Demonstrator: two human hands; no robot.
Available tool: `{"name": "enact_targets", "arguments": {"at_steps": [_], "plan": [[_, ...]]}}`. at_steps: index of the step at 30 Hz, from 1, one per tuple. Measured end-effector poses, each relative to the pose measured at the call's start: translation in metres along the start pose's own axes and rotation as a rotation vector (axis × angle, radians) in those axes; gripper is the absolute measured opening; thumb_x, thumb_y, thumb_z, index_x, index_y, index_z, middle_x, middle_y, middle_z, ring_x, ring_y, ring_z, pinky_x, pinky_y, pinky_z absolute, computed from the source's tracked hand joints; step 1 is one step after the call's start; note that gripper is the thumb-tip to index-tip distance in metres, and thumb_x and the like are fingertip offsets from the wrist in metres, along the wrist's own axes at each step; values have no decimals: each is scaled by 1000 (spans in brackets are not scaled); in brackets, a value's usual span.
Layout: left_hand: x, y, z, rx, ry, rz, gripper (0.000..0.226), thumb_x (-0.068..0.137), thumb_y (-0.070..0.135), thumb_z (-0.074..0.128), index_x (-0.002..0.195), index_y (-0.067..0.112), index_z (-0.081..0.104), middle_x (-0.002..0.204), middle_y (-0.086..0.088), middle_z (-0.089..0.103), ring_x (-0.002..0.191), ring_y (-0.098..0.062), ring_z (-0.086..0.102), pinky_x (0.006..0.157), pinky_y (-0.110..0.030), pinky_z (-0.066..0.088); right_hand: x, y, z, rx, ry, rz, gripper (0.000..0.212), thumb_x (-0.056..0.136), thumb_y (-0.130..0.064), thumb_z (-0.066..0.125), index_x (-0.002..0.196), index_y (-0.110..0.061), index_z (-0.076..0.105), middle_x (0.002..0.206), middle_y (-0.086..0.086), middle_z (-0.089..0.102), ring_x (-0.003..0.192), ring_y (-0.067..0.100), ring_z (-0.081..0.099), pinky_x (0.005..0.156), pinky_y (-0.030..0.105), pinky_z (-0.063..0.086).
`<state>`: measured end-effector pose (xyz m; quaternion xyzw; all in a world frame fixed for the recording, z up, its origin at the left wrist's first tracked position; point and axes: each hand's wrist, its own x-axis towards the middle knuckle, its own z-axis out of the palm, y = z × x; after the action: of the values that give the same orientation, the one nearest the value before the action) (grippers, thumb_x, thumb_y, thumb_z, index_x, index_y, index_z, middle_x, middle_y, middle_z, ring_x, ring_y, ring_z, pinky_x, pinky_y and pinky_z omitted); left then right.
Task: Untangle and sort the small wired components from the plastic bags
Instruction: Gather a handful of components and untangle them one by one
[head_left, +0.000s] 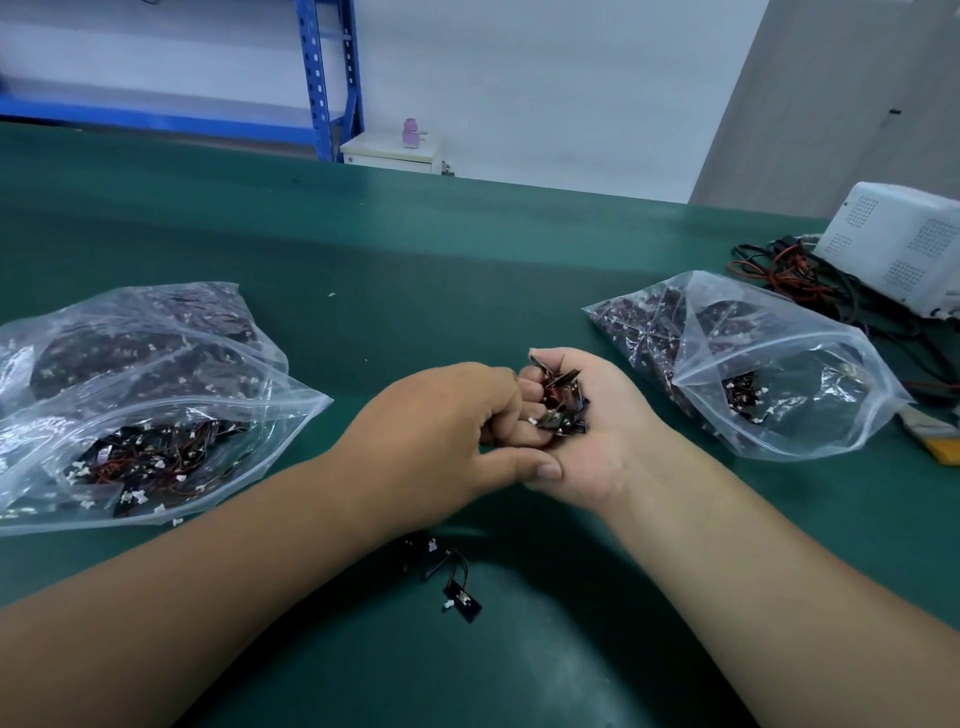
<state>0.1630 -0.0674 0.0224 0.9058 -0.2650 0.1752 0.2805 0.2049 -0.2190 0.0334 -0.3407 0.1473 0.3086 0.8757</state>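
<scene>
The right hand (597, 441) lies palm up, fingers curled round a clump of wired components (563, 402). The left hand (436, 431) has its fingers (501, 415) curled against that clump's left edge; whether they pinch a piece is hidden.

**benchguy:** what's the clump (563, 408) look like rn?

**wirewrangler:** little black boards with thin red and black leads and tiny white plugs, all knotted together, sitting in the cupped right hand (592, 447), palm up.

**benchguy:** and the bags?

**wirewrangler:** both clear zip bags, lying crumpled with mouths open. The left bag (156, 364) is well off to the left of the clump, stuffed with the same parts, tangle showing at its mouth. The right bag (779, 374) is just right of the clump, packed mostly at its far end, only a few near the mouth. A few loose pieces (449, 577) lie just nearer than the clump, wires curled.
</scene>
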Motion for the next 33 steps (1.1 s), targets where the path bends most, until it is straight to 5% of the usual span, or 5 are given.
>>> {"name": "enact_targets", "arguments": {"at_steps": [9,14,21,27,33], "plan": [[-2,3,-1,11,28,-61,32,74,60,60,87,37,42,81,18,51,81,-3,49,63,-18,35,-7,14,-6,-67,59,124,5,91,-19,50,89,-17,54,74,6,63,55,16,62,62,23,49],[-2,8,-1,64,109,-84,39,75,48,67,103,34,43,96,17,45,85,-2,42,72,-19,34,-13,19,-6,-16,63,135,13,87,-9,52,78,-8,60,67,6,63,51,17,64,60,22,54],[-2,1,-5,40,-114,-94,61,77,74,40,127,40,46,117,26,51,109,0,48,97,-24,41,-47,7,-28,-157,110,140,17,86,-17,56,70,-13,60,62,0,54,46,10,49,35,16,37],[-8,-18,4,181,-487,-30,78,83,82,20,148,42,33,155,26,25,141,7,17,114,-17,13,-106,-41,-51,-356,139,-30,12,76,-16,62,65,-14,64,63,-2,47,45,6,36,29,14,25],[-10,-20,17,210,-458,-44,81,80,78,16,147,39,39,155,24,26,141,5,18,115,-17,11,-115,-98,-65,-650,415,-306,14,91,-12,56,78,-16,57,59,-2,47,42,6,36,30,15,24]]}}
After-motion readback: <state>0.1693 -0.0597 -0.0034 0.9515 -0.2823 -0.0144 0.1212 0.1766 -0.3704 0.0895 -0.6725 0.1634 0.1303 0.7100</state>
